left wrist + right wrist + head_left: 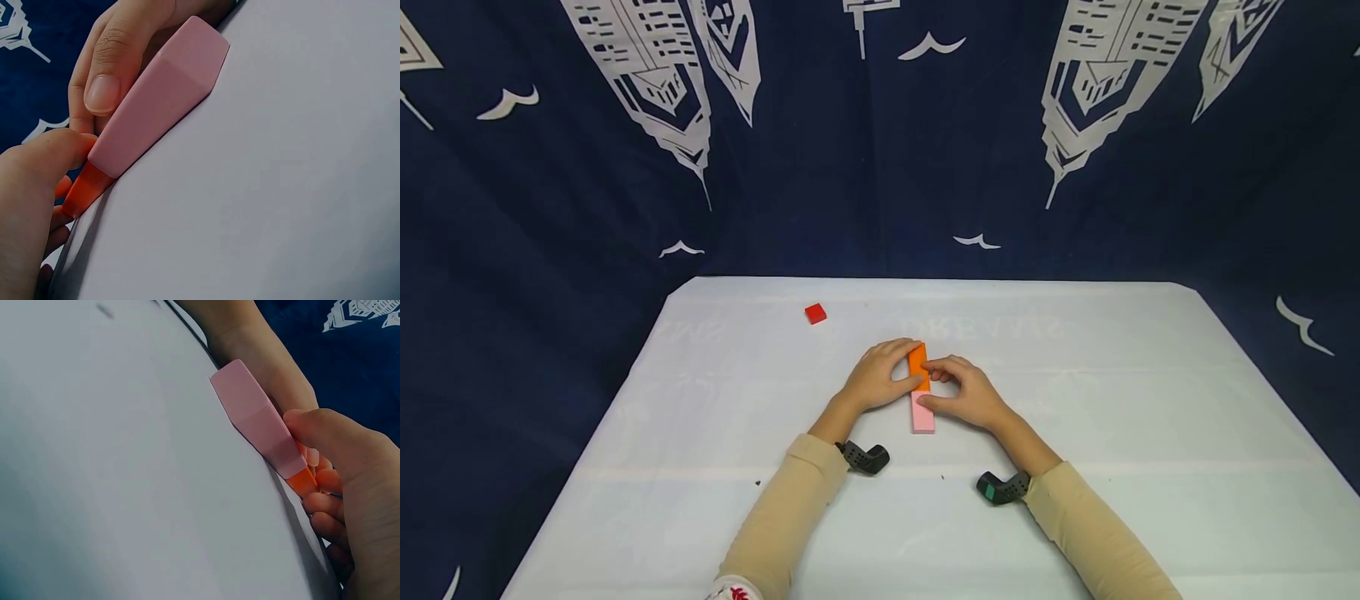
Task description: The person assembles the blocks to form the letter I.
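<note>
An orange block (918, 365) and a pink block (922, 414) lie end to end in one line on the white table (700, 433). My left hand (901, 368) grips the orange block from the left, fingers curled over its far end. My right hand (934, 385) comes in from the right and pinches at the join, thumb on the pink block, fingers at the orange one. The left wrist view shows the pink block (156, 94) close up, the orange block (87, 187) beside my left thumb. In the right wrist view the pink block (256, 425) meets the orange block (302, 481) under my right thumb.
A small red block (815, 313) lies alone at the back left of the table. A dark blue curtain (880, 167) with white building prints hangs behind and around the table. Black wrist cameras (865, 457) sit on both forearms.
</note>
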{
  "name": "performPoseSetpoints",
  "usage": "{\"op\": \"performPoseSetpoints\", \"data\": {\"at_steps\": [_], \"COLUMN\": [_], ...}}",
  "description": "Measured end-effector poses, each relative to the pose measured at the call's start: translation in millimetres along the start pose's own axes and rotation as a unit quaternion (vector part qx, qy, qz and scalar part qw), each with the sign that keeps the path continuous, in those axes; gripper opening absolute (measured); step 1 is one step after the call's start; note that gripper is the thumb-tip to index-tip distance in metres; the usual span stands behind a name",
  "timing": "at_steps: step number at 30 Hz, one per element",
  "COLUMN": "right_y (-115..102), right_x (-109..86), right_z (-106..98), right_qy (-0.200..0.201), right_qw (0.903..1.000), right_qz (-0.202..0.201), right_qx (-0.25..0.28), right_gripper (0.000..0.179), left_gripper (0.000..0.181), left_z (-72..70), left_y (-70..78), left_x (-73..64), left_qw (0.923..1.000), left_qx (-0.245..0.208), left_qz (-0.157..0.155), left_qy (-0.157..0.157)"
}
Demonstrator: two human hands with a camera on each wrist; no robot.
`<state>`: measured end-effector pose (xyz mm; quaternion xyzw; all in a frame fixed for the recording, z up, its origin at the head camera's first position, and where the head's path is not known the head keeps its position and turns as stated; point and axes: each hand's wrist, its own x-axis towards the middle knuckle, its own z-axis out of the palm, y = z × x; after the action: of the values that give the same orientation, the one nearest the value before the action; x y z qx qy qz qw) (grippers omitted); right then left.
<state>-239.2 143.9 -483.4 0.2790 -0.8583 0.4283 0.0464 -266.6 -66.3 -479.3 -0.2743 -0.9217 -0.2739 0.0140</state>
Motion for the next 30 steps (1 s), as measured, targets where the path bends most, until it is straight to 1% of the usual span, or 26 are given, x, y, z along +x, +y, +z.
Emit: {"op": "performPoseSetpoints", "data": {"at_steps": [4, 8, 11, 14, 17, 20, 23, 28, 30], "right_y": [-1, -1, -2, -2, -2, -2, -2, -1, -1], "right_x": [-0.9, -1.0, -0.9, -1.2, -1.5, -1.7, -1.9, -1.7, -1.8], "right_z": [0, -1, -1, -2, -1, -1, 0, 0, 0], "right_qy": [-0.006, -0.008, -0.008, -0.007, -0.007, -0.009, -0.009, -0.006, -0.005], "right_qw": [1.0, 1.0, 1.0, 1.0, 0.9999, 0.9999, 0.9998, 0.9999, 0.9999], "right_qz": [0.004, 0.004, 0.006, 0.006, 0.009, 0.013, 0.015, 0.013, 0.014], "right_qx": [0.0, 0.0, -0.002, -0.003, -0.002, -0.002, -0.003, -0.001, 0.002], "right_gripper": [0.053, 0.053, 0.053, 0.053, 0.053, 0.053, 0.053, 0.052, 0.052], "left_gripper": [0.063, 0.063, 0.064, 0.064, 0.063, 0.061, 0.059, 0.055, 0.053], "left_z": [-0.5, -2.6, -6.4, -10.9, -17.0, -23.9, -31.6, -43.7, -48.4], "left_y": [2.1, 2.6, 2.0, -1.0, -6.2, -13.1, -20.6, -33.8, -38.8], "left_x": [-1.2, -1.0, -0.5, -0.7, -1.7, -3.2, -4.5, -4.5, -4.3], "left_qw": [0.9999, 0.9998, 0.999, 0.9975, 0.9959, 0.9942, 0.9913, 0.9867, 0.9853], "left_qx": [-0.006, -0.016, -0.043, -0.068, -0.082, -0.088, -0.101, -0.112, -0.108], "left_qz": [-0.005, -0.004, -0.004, -0.015, -0.037, -0.062, -0.078, -0.086, -0.089], "left_qy": [-0.006, -0.01, -0.012, -0.014, -0.008, 0.006, 0.03, 0.081, 0.097]}}
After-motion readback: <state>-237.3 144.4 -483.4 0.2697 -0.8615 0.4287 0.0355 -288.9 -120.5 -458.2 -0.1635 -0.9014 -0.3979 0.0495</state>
